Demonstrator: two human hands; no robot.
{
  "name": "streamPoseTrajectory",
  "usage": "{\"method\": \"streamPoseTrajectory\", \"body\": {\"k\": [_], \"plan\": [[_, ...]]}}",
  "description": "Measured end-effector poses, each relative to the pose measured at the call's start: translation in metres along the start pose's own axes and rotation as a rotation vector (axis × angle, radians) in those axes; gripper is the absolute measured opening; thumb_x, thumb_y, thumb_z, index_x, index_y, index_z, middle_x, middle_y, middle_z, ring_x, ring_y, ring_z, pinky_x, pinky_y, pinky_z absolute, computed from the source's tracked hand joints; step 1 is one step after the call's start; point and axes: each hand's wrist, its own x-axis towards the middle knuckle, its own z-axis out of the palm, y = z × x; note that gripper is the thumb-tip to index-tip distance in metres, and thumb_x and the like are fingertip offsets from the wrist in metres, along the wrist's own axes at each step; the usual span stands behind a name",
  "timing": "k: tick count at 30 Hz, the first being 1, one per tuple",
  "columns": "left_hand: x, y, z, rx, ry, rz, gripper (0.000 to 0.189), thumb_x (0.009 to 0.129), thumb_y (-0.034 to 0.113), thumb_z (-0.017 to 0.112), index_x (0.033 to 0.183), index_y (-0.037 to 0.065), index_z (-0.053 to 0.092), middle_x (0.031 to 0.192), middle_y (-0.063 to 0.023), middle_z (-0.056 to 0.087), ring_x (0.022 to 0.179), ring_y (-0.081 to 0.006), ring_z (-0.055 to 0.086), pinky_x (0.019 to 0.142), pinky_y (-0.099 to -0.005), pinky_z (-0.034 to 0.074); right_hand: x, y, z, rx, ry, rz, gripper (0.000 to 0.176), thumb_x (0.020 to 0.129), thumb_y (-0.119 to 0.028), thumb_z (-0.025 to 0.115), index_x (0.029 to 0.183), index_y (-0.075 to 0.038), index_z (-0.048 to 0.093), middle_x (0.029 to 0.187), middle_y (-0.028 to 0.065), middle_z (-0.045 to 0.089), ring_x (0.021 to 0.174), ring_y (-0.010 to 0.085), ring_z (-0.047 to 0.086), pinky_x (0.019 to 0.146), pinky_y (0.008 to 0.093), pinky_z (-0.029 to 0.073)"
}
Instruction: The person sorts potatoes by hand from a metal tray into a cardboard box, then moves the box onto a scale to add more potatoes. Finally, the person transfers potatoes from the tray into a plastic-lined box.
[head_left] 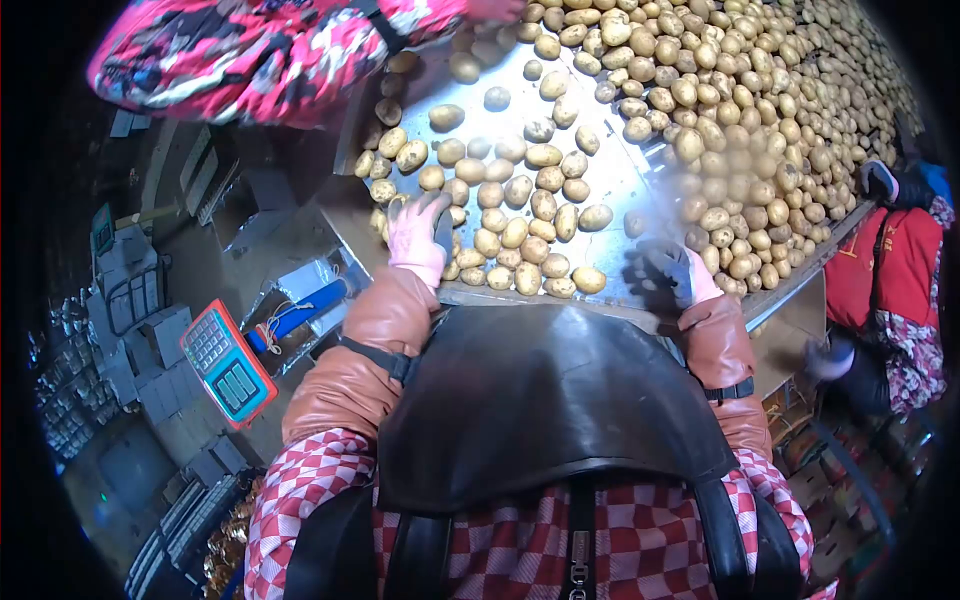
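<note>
Potatoes (515, 233) lie spread over a shiny metal table (620, 165), with a large heap (760, 150) at the right and back. My left hand (418, 232), in a pink and grey glove, rests among potatoes at the table's left edge; its fingertips are partly hidden, and what they hold, if anything, cannot be made out. At the front edge, left of the heap's near end, is my right hand (672, 272), in a dark and pink glove. Its fingers are blurred against the shadowed metal.
Another person's pink patterned sleeve (260, 60) reaches over the back left. A person in a red vest (885, 265) is at the far right. An orange-rimmed scale (228, 362) and cardboard boxes (170, 335) stand at the left.
</note>
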Motion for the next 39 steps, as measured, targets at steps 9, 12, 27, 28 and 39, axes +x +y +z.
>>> {"method": "streamPoseTrajectory", "body": {"k": [9, 12, 27, 28, 39], "plan": [[0.002, 0.010, 0.017, 0.363, -0.444, 0.363, 0.057, 0.084, 0.027, 0.066, 0.138, 0.025, 0.048, 0.149, -0.0134, 0.035, 0.138, -0.0387, 0.033, 0.112, -0.0623, 0.023, 0.063, 0.056, -0.008, -0.995, -0.233, 0.136, 0.022, 0.091, -0.023, 0.064, 0.086, -0.003, 0.071, 0.070, 0.0052, 0.068, 0.062, 0.0141, 0.060, 0.058, 0.0296, 0.047], [-0.013, -0.020, -0.006, 0.096, -0.141, 0.138, 0.048, 0.085, 0.022, 0.064, 0.132, 0.030, 0.057, 0.146, -0.0146, 0.041, 0.129, -0.0406, 0.041, 0.109, -0.0531, 0.032, 0.060, 0.040, 0.035, -0.724, -0.216, 0.269, 0.017, 0.092, -0.015, 0.062, 0.085, 0.001, 0.063, 0.069, 0.0075, 0.062, 0.056, 0.0168, 0.057, 0.049, 0.0319, 0.043], [-0.049, 0.015, -0.024, 0.114, -0.045, -0.139, 0.042, 0.077, 0.008, 0.062, 0.118, 0.016, 0.065, 0.110, -0.0130, 0.066, 0.110, -0.0353, 0.057, 0.095, -0.0458, 0.046, 0.166, 0.026, 0.008, -1.161, 0.285, -0.460, 0.020, 0.088, -0.019, 0.052, 0.101, -0.011, 0.064, 0.103, 0.0016, 0.066, 0.101, 0.0157, 0.062, 0.097, 0.0357, 0.045], [-0.045, 0.022, -0.017, -0.020, -0.087, -0.033, 0.043, 0.076, 0.007, 0.060, 0.118, 0.015, 0.064, 0.112, -0.0141, 0.064, 0.110, -0.0349, 0.058, 0.092, -0.0457, 0.047, 0.162, 0.023, 0.011, -1.218, 0.367, -0.362, 0.018, 0.086, -0.020, 0.052, 0.094, -0.012, 0.066, 0.100, 0.0007, 0.067, 0.099, 0.0156, 0.063, 0.097, 0.0356, 0.045], [0.019, 0.060, 0.020, 0.117, -0.477, -0.279, 0.034, 0.099, 0.014, 0.033, 0.129, 0.006, 0.046, 0.109, -0.0229, 0.066, 0.100, -0.0369, 0.065, 0.085, -0.0457, 0.051, 0.135, 0.044, 0.043, -0.828, -0.167, -0.477, 0.055, 0.087, -0.019, 0.067, 0.135, -0.001, 0.050, 0.121, 0.0187, 0.062, 0.108, 0.0253, 0.063, 0.090, 0.0355, 0.051]]}}
